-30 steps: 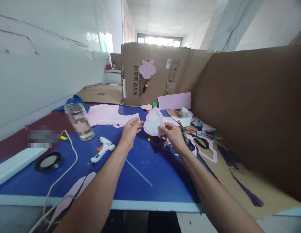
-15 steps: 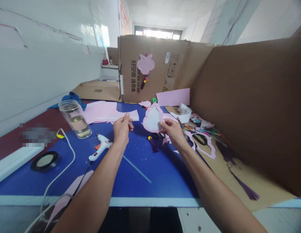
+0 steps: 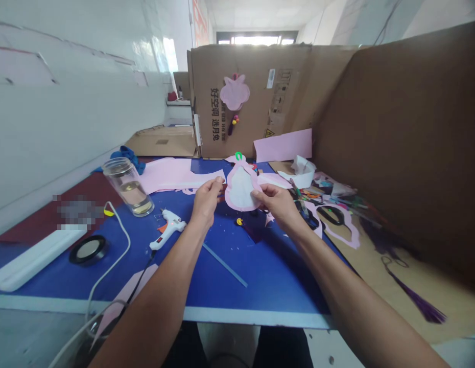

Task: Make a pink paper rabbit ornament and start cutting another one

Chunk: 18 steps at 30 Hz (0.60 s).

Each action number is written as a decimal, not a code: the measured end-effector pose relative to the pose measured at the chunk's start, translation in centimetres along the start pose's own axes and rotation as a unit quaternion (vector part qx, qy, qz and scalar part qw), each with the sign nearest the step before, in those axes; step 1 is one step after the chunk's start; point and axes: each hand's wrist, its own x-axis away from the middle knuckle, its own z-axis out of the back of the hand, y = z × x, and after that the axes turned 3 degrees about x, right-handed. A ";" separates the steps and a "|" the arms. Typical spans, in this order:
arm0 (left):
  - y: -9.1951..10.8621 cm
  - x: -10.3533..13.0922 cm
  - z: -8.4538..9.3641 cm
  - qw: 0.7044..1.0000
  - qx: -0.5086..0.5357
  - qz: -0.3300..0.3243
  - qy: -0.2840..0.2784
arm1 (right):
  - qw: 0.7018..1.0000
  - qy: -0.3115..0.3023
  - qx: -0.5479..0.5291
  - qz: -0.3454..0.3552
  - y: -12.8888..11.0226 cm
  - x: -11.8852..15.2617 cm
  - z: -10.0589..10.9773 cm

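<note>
My right hand (image 3: 278, 204) pinches the right edge of a gourd-shaped pink paper cutout (image 3: 260, 186) with a white centre, held up over the table. A green ring (image 3: 238, 156) shows at its top. Below the cutout are a yellow bead (image 3: 239, 222) and a dark purple tassel (image 3: 253, 233). My left hand (image 3: 207, 202) is closed, thumb against fingers, right beside the cutout's left edge; whether it touches the paper or holds something small I cannot make out. A white glue gun (image 3: 168, 230) lies left of my left forearm, and a glue stick (image 3: 225, 265) lies between my arms.
On the left stand a glass jar (image 3: 132, 191) of pale liquid and a roll of black tape (image 3: 88, 249), near a white cable (image 3: 124, 245). Cardboard panels (image 3: 291, 97) wall the back and right. Paper scraps (image 3: 342, 230) and another purple tassel (image 3: 417, 296) lie at right.
My left hand has moved right, up to the cutout's left edge. The cutout's narrow top and green ring now line up above its wide part. The camera view has shifted slightly.
</note>
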 end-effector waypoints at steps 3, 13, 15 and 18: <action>-0.2 0.3 -0.2 0.999 -0.005 0.004 -0.041 | 1.000 -0.004 0.002 -0.002 0.0 0.1 -0.3; -1.6 0.1 0.1 0.994 -0.089 -0.058 -0.009 | 1.000 -0.004 0.024 0.005 0.5 0.1 -0.6; -1.7 0.2 0.0 0.995 -0.083 -0.060 0.005 | 1.000 0.003 0.025 0.005 0.6 0.0 -0.5; -1.6 0.3 -0.2 0.998 -0.057 -0.032 0.011 | 1.000 0.005 0.018 0.000 0.5 -0.1 -0.5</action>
